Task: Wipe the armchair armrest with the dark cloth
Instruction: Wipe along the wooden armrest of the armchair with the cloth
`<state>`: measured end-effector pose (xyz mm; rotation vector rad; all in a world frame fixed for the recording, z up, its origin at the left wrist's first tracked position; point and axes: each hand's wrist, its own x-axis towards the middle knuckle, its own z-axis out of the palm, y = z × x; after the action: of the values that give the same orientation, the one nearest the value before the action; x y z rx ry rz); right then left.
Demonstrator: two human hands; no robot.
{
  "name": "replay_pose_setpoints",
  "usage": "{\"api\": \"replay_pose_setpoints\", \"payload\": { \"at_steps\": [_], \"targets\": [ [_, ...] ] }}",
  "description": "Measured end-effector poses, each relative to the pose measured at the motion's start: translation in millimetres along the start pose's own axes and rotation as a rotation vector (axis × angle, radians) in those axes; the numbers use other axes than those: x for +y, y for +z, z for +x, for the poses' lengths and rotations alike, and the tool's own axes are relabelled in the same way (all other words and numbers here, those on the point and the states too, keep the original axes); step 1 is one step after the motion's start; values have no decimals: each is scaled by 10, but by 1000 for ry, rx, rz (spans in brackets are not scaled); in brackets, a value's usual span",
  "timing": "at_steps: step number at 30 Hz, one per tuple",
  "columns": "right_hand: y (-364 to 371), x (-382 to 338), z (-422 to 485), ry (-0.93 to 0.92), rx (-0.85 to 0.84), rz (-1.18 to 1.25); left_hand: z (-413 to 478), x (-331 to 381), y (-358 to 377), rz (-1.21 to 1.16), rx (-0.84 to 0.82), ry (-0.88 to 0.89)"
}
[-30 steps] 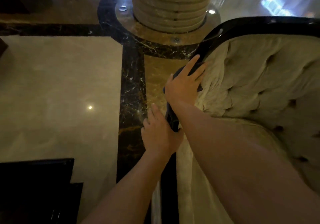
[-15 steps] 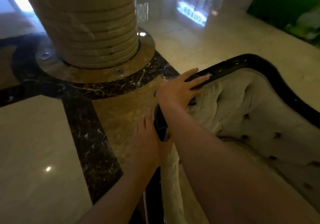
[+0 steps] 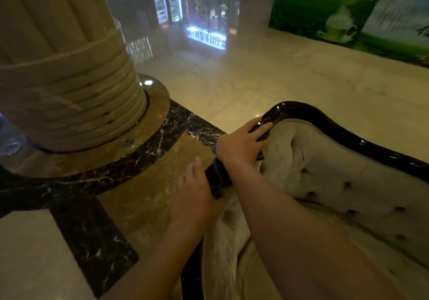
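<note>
The dark cloth (image 3: pixel 218 160) is bunched under the right hand (image 3: pixel 241 144), only a small fold peeking out by the wrist, pressed onto the glossy black armrest (image 3: pixel 301 114) where it curves up toward the chair back. It looks soft and limp, so a flat palm on top should hold it better than a pinch; that lacquered rail looks slick, so it may slide easily. The right hand's fingers (image 3: pixel 262 129) are spread and draped over the rail. The left hand (image 3: pixel 195 195) lies flat against the rail lower down, seemingly bracing. Beige tufted padding (image 3: pixel 325 172) sits inside; a ribbed column (image 3: pixel 69 90) stands beyond on polished floor (image 3: pixel 278 79).
</note>
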<state>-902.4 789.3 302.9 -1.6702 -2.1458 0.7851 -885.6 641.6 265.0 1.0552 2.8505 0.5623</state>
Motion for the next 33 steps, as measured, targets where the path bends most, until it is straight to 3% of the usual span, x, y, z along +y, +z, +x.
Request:
{"api": "replay_pose_setpoints", "payload": {
  "at_steps": [6,14,16,19,22,24,28,30,33],
  "targets": [
    [-160,183,796,-1,-73,56,820,399,64,-30,-92,137],
    [-464,443,1873,-102,-185,-114,1780,1209,292,-20,-244,284],
    [-587,531,1888,-237,-220,-195,1944,1385,317,-11,-302,291],
    [-688,780,1771,-578,-122,-220,2123,1528,366,-59,-376,296],
    [-708,1018,1854,-700,-159,-191,2274,1583,432,-143,-466,265],
    [-711,1106,2079,-620,-113,-210,2350,1674,464,-130,-492,269],
    [-763,1256,2601,-184,-59,-214,2686,2041,576,-6,-554,362],
    [-731,1346,2687,-123,18,-254,2905,2279,659,28,-596,439],
    [-596,1467,2631,-173,123,-22,3192,2632,831,105,-701,584]
  ]
}}
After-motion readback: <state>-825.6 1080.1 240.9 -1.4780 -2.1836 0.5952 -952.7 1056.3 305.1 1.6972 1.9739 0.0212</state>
